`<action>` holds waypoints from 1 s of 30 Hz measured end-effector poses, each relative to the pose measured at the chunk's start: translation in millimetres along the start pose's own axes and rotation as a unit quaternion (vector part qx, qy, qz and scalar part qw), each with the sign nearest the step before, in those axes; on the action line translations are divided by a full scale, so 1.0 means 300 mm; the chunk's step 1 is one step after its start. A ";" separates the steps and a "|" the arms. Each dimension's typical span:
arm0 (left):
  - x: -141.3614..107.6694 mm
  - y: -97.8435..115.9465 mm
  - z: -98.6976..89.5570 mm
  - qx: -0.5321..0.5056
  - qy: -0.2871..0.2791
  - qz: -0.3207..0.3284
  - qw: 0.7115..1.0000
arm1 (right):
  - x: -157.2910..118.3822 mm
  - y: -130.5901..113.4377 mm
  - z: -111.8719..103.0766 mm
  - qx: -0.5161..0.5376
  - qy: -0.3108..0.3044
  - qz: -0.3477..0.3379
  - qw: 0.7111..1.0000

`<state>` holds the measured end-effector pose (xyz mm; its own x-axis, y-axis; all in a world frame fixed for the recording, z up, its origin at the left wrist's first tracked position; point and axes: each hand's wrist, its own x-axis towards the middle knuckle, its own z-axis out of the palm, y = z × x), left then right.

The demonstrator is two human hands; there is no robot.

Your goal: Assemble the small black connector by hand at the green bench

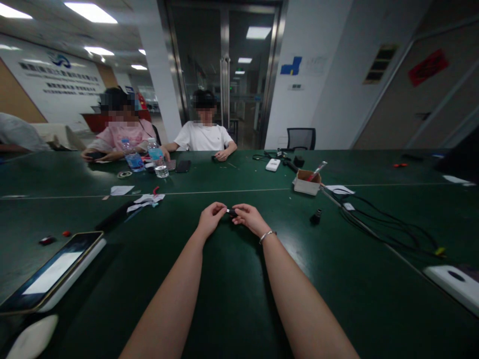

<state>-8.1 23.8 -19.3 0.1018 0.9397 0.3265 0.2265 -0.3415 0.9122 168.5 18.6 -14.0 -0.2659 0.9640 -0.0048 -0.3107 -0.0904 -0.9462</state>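
Over the middle of the green table point(232, 269), my left hand point(211, 218) and my right hand point(250, 218) are close together. Between their fingertips is a small dark object point(232, 213) with a short silvery end. The fingers of my right hand pinch its dark part, and my left fingertips close on the silvery end. What exactly the object is cannot be made out. A bracelet point(266, 236) circles my right wrist. Off to the right of my hands, a small black piece point(316, 216) lies on the table.
A phone point(56, 271) on a white block and a white mouse-like object point(33, 338) sit at left. Paper scraps point(146, 200) and bottles point(159, 160) are further back. A small box point(307, 183) and black cables point(389, 222) lie right. Two people sit across the table.
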 end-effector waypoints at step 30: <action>0.001 -0.010 0.003 -0.025 -0.020 -0.015 0.999 | 0.001 0.001 0.002 0.001 0.009 0.004 1.000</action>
<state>-7.8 25.2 -22.1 0.1354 0.9474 0.2899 0.1821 -0.3114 0.9327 167.7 18.7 -14.0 -0.2514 0.9677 -0.0180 -0.3105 -0.0982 -0.9455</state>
